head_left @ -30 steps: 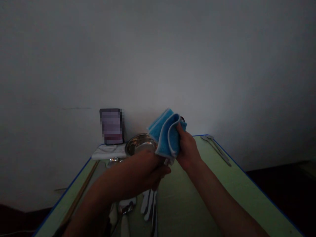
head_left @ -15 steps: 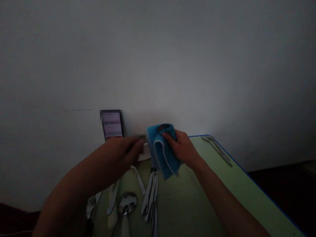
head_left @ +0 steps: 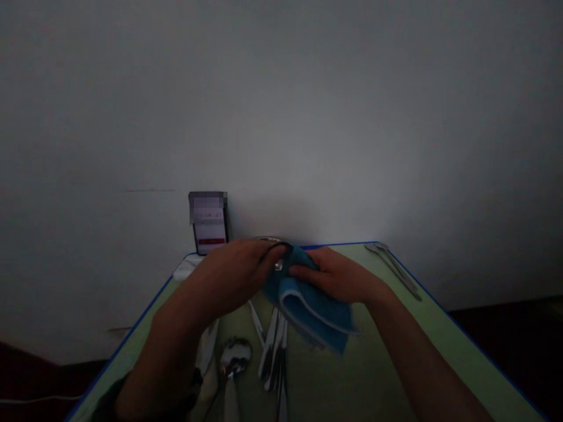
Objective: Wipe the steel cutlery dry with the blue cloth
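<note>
A folded blue cloth (head_left: 316, 313) with pale edging hangs from my right hand (head_left: 336, 272), whose fingers are closed on it. My left hand (head_left: 248, 266) meets it from the other side, fingers wrapped round a shiny metal utensil (head_left: 278, 265). Only a small bright part and a dark curved rim of this utensil show at the cloth, so its kind is unclear. Below the hands, a large spoon (head_left: 235, 354) lies bowl up on the green table (head_left: 347, 381). Several metal utensils (head_left: 275, 351) lie bunched beside it, with their far ends hidden under the cloth.
A phone (head_left: 209, 225) leans upright against the grey wall (head_left: 308, 117), behind my left forearm. Two slim metal utensils (head_left: 393, 269) lie near the table's right edge. A metal rim (head_left: 268, 239) shows behind my left hand. Blue trim borders the tabletop.
My left hand has moved right to the cloth and closed on the metal in it. The cloth has tipped over, its loose end swinging right and down. The view has shifted slightly.
</note>
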`<state>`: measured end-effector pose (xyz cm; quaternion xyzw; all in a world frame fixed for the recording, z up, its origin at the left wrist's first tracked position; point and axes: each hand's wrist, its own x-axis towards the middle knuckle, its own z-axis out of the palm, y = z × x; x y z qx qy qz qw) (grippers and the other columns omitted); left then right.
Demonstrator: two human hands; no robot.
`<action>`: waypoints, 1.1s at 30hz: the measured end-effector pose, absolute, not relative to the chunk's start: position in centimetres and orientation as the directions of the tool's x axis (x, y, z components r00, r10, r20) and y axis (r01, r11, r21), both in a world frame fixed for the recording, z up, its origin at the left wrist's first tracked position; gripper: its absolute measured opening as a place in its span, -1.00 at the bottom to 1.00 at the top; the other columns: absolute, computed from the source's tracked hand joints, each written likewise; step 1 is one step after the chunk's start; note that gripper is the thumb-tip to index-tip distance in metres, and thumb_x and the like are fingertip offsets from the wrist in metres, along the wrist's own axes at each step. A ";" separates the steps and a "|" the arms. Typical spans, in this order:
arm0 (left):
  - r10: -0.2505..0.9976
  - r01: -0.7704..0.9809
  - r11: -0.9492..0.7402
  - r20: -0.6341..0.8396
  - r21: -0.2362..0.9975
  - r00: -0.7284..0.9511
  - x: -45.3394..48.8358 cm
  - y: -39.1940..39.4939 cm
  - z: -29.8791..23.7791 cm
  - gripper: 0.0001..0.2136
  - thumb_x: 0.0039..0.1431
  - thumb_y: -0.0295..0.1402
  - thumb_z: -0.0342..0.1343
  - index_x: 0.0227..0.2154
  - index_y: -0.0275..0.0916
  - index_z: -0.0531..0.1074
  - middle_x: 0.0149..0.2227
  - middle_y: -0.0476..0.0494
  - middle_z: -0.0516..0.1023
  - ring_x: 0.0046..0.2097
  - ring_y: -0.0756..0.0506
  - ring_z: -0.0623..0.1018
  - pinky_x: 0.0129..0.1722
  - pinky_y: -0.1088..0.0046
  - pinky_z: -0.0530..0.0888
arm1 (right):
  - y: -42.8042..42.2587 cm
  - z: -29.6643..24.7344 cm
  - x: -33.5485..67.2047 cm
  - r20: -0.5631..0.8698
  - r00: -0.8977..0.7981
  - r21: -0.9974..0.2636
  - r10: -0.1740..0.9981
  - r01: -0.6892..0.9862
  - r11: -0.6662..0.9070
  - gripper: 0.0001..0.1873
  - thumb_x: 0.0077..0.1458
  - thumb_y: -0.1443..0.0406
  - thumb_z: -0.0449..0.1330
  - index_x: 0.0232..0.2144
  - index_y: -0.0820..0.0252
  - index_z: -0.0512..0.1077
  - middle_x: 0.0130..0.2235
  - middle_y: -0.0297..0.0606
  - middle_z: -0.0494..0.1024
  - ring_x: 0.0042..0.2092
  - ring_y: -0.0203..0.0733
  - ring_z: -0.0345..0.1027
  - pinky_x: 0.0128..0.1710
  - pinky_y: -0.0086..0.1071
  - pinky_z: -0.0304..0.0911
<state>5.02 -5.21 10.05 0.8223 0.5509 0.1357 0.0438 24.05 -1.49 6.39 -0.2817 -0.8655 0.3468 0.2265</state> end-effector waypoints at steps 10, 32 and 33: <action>0.932 0.806 -0.354 0.250 0.474 0.262 2.3 -4.9 9.9 -0.69 0.19 -0.14 -0.09 -0.16 -0.25 0.33 -0.29 -0.13 0.56 -0.33 -0.08 0.52 -0.38 0.46 0.41 | -0.8 7.4 28.7 0.036 -0.779 -0.688 0.626 0.435 0.581 -0.72 0.13 0.13 0.03 -0.45 0.19 0.37 -0.46 -0.38 0.42 -0.43 -0.34 0.28 -0.44 -0.49 0.20; 0.795 0.746 -0.606 0.247 0.277 0.554 5.2 -5.2 8.8 -0.66 0.06 -0.29 0.12 -0.06 -0.07 0.34 -0.20 -0.03 0.55 -0.22 -0.09 0.52 -0.29 0.46 0.37 | -0.8 7.0 26.4 0.068 -0.822 -0.685 0.565 0.373 0.626 -0.72 0.17 0.16 0.00 -0.42 0.22 0.35 -0.48 -0.40 0.36 -0.45 -0.38 0.20 -0.43 -0.51 0.15; 0.796 0.746 -0.604 0.253 0.279 0.550 4.8 -5.2 9.0 -0.66 0.06 -0.27 0.12 -0.06 -0.07 0.34 -0.22 -0.02 0.55 -0.25 -0.07 0.53 -0.30 0.47 0.38 | -0.8 7.0 26.5 0.052 -0.820 -0.697 0.569 0.378 0.609 -0.71 0.17 0.14 -0.01 -0.43 0.22 0.34 -0.48 -0.41 0.35 -0.46 -0.39 0.20 -0.44 -0.51 0.15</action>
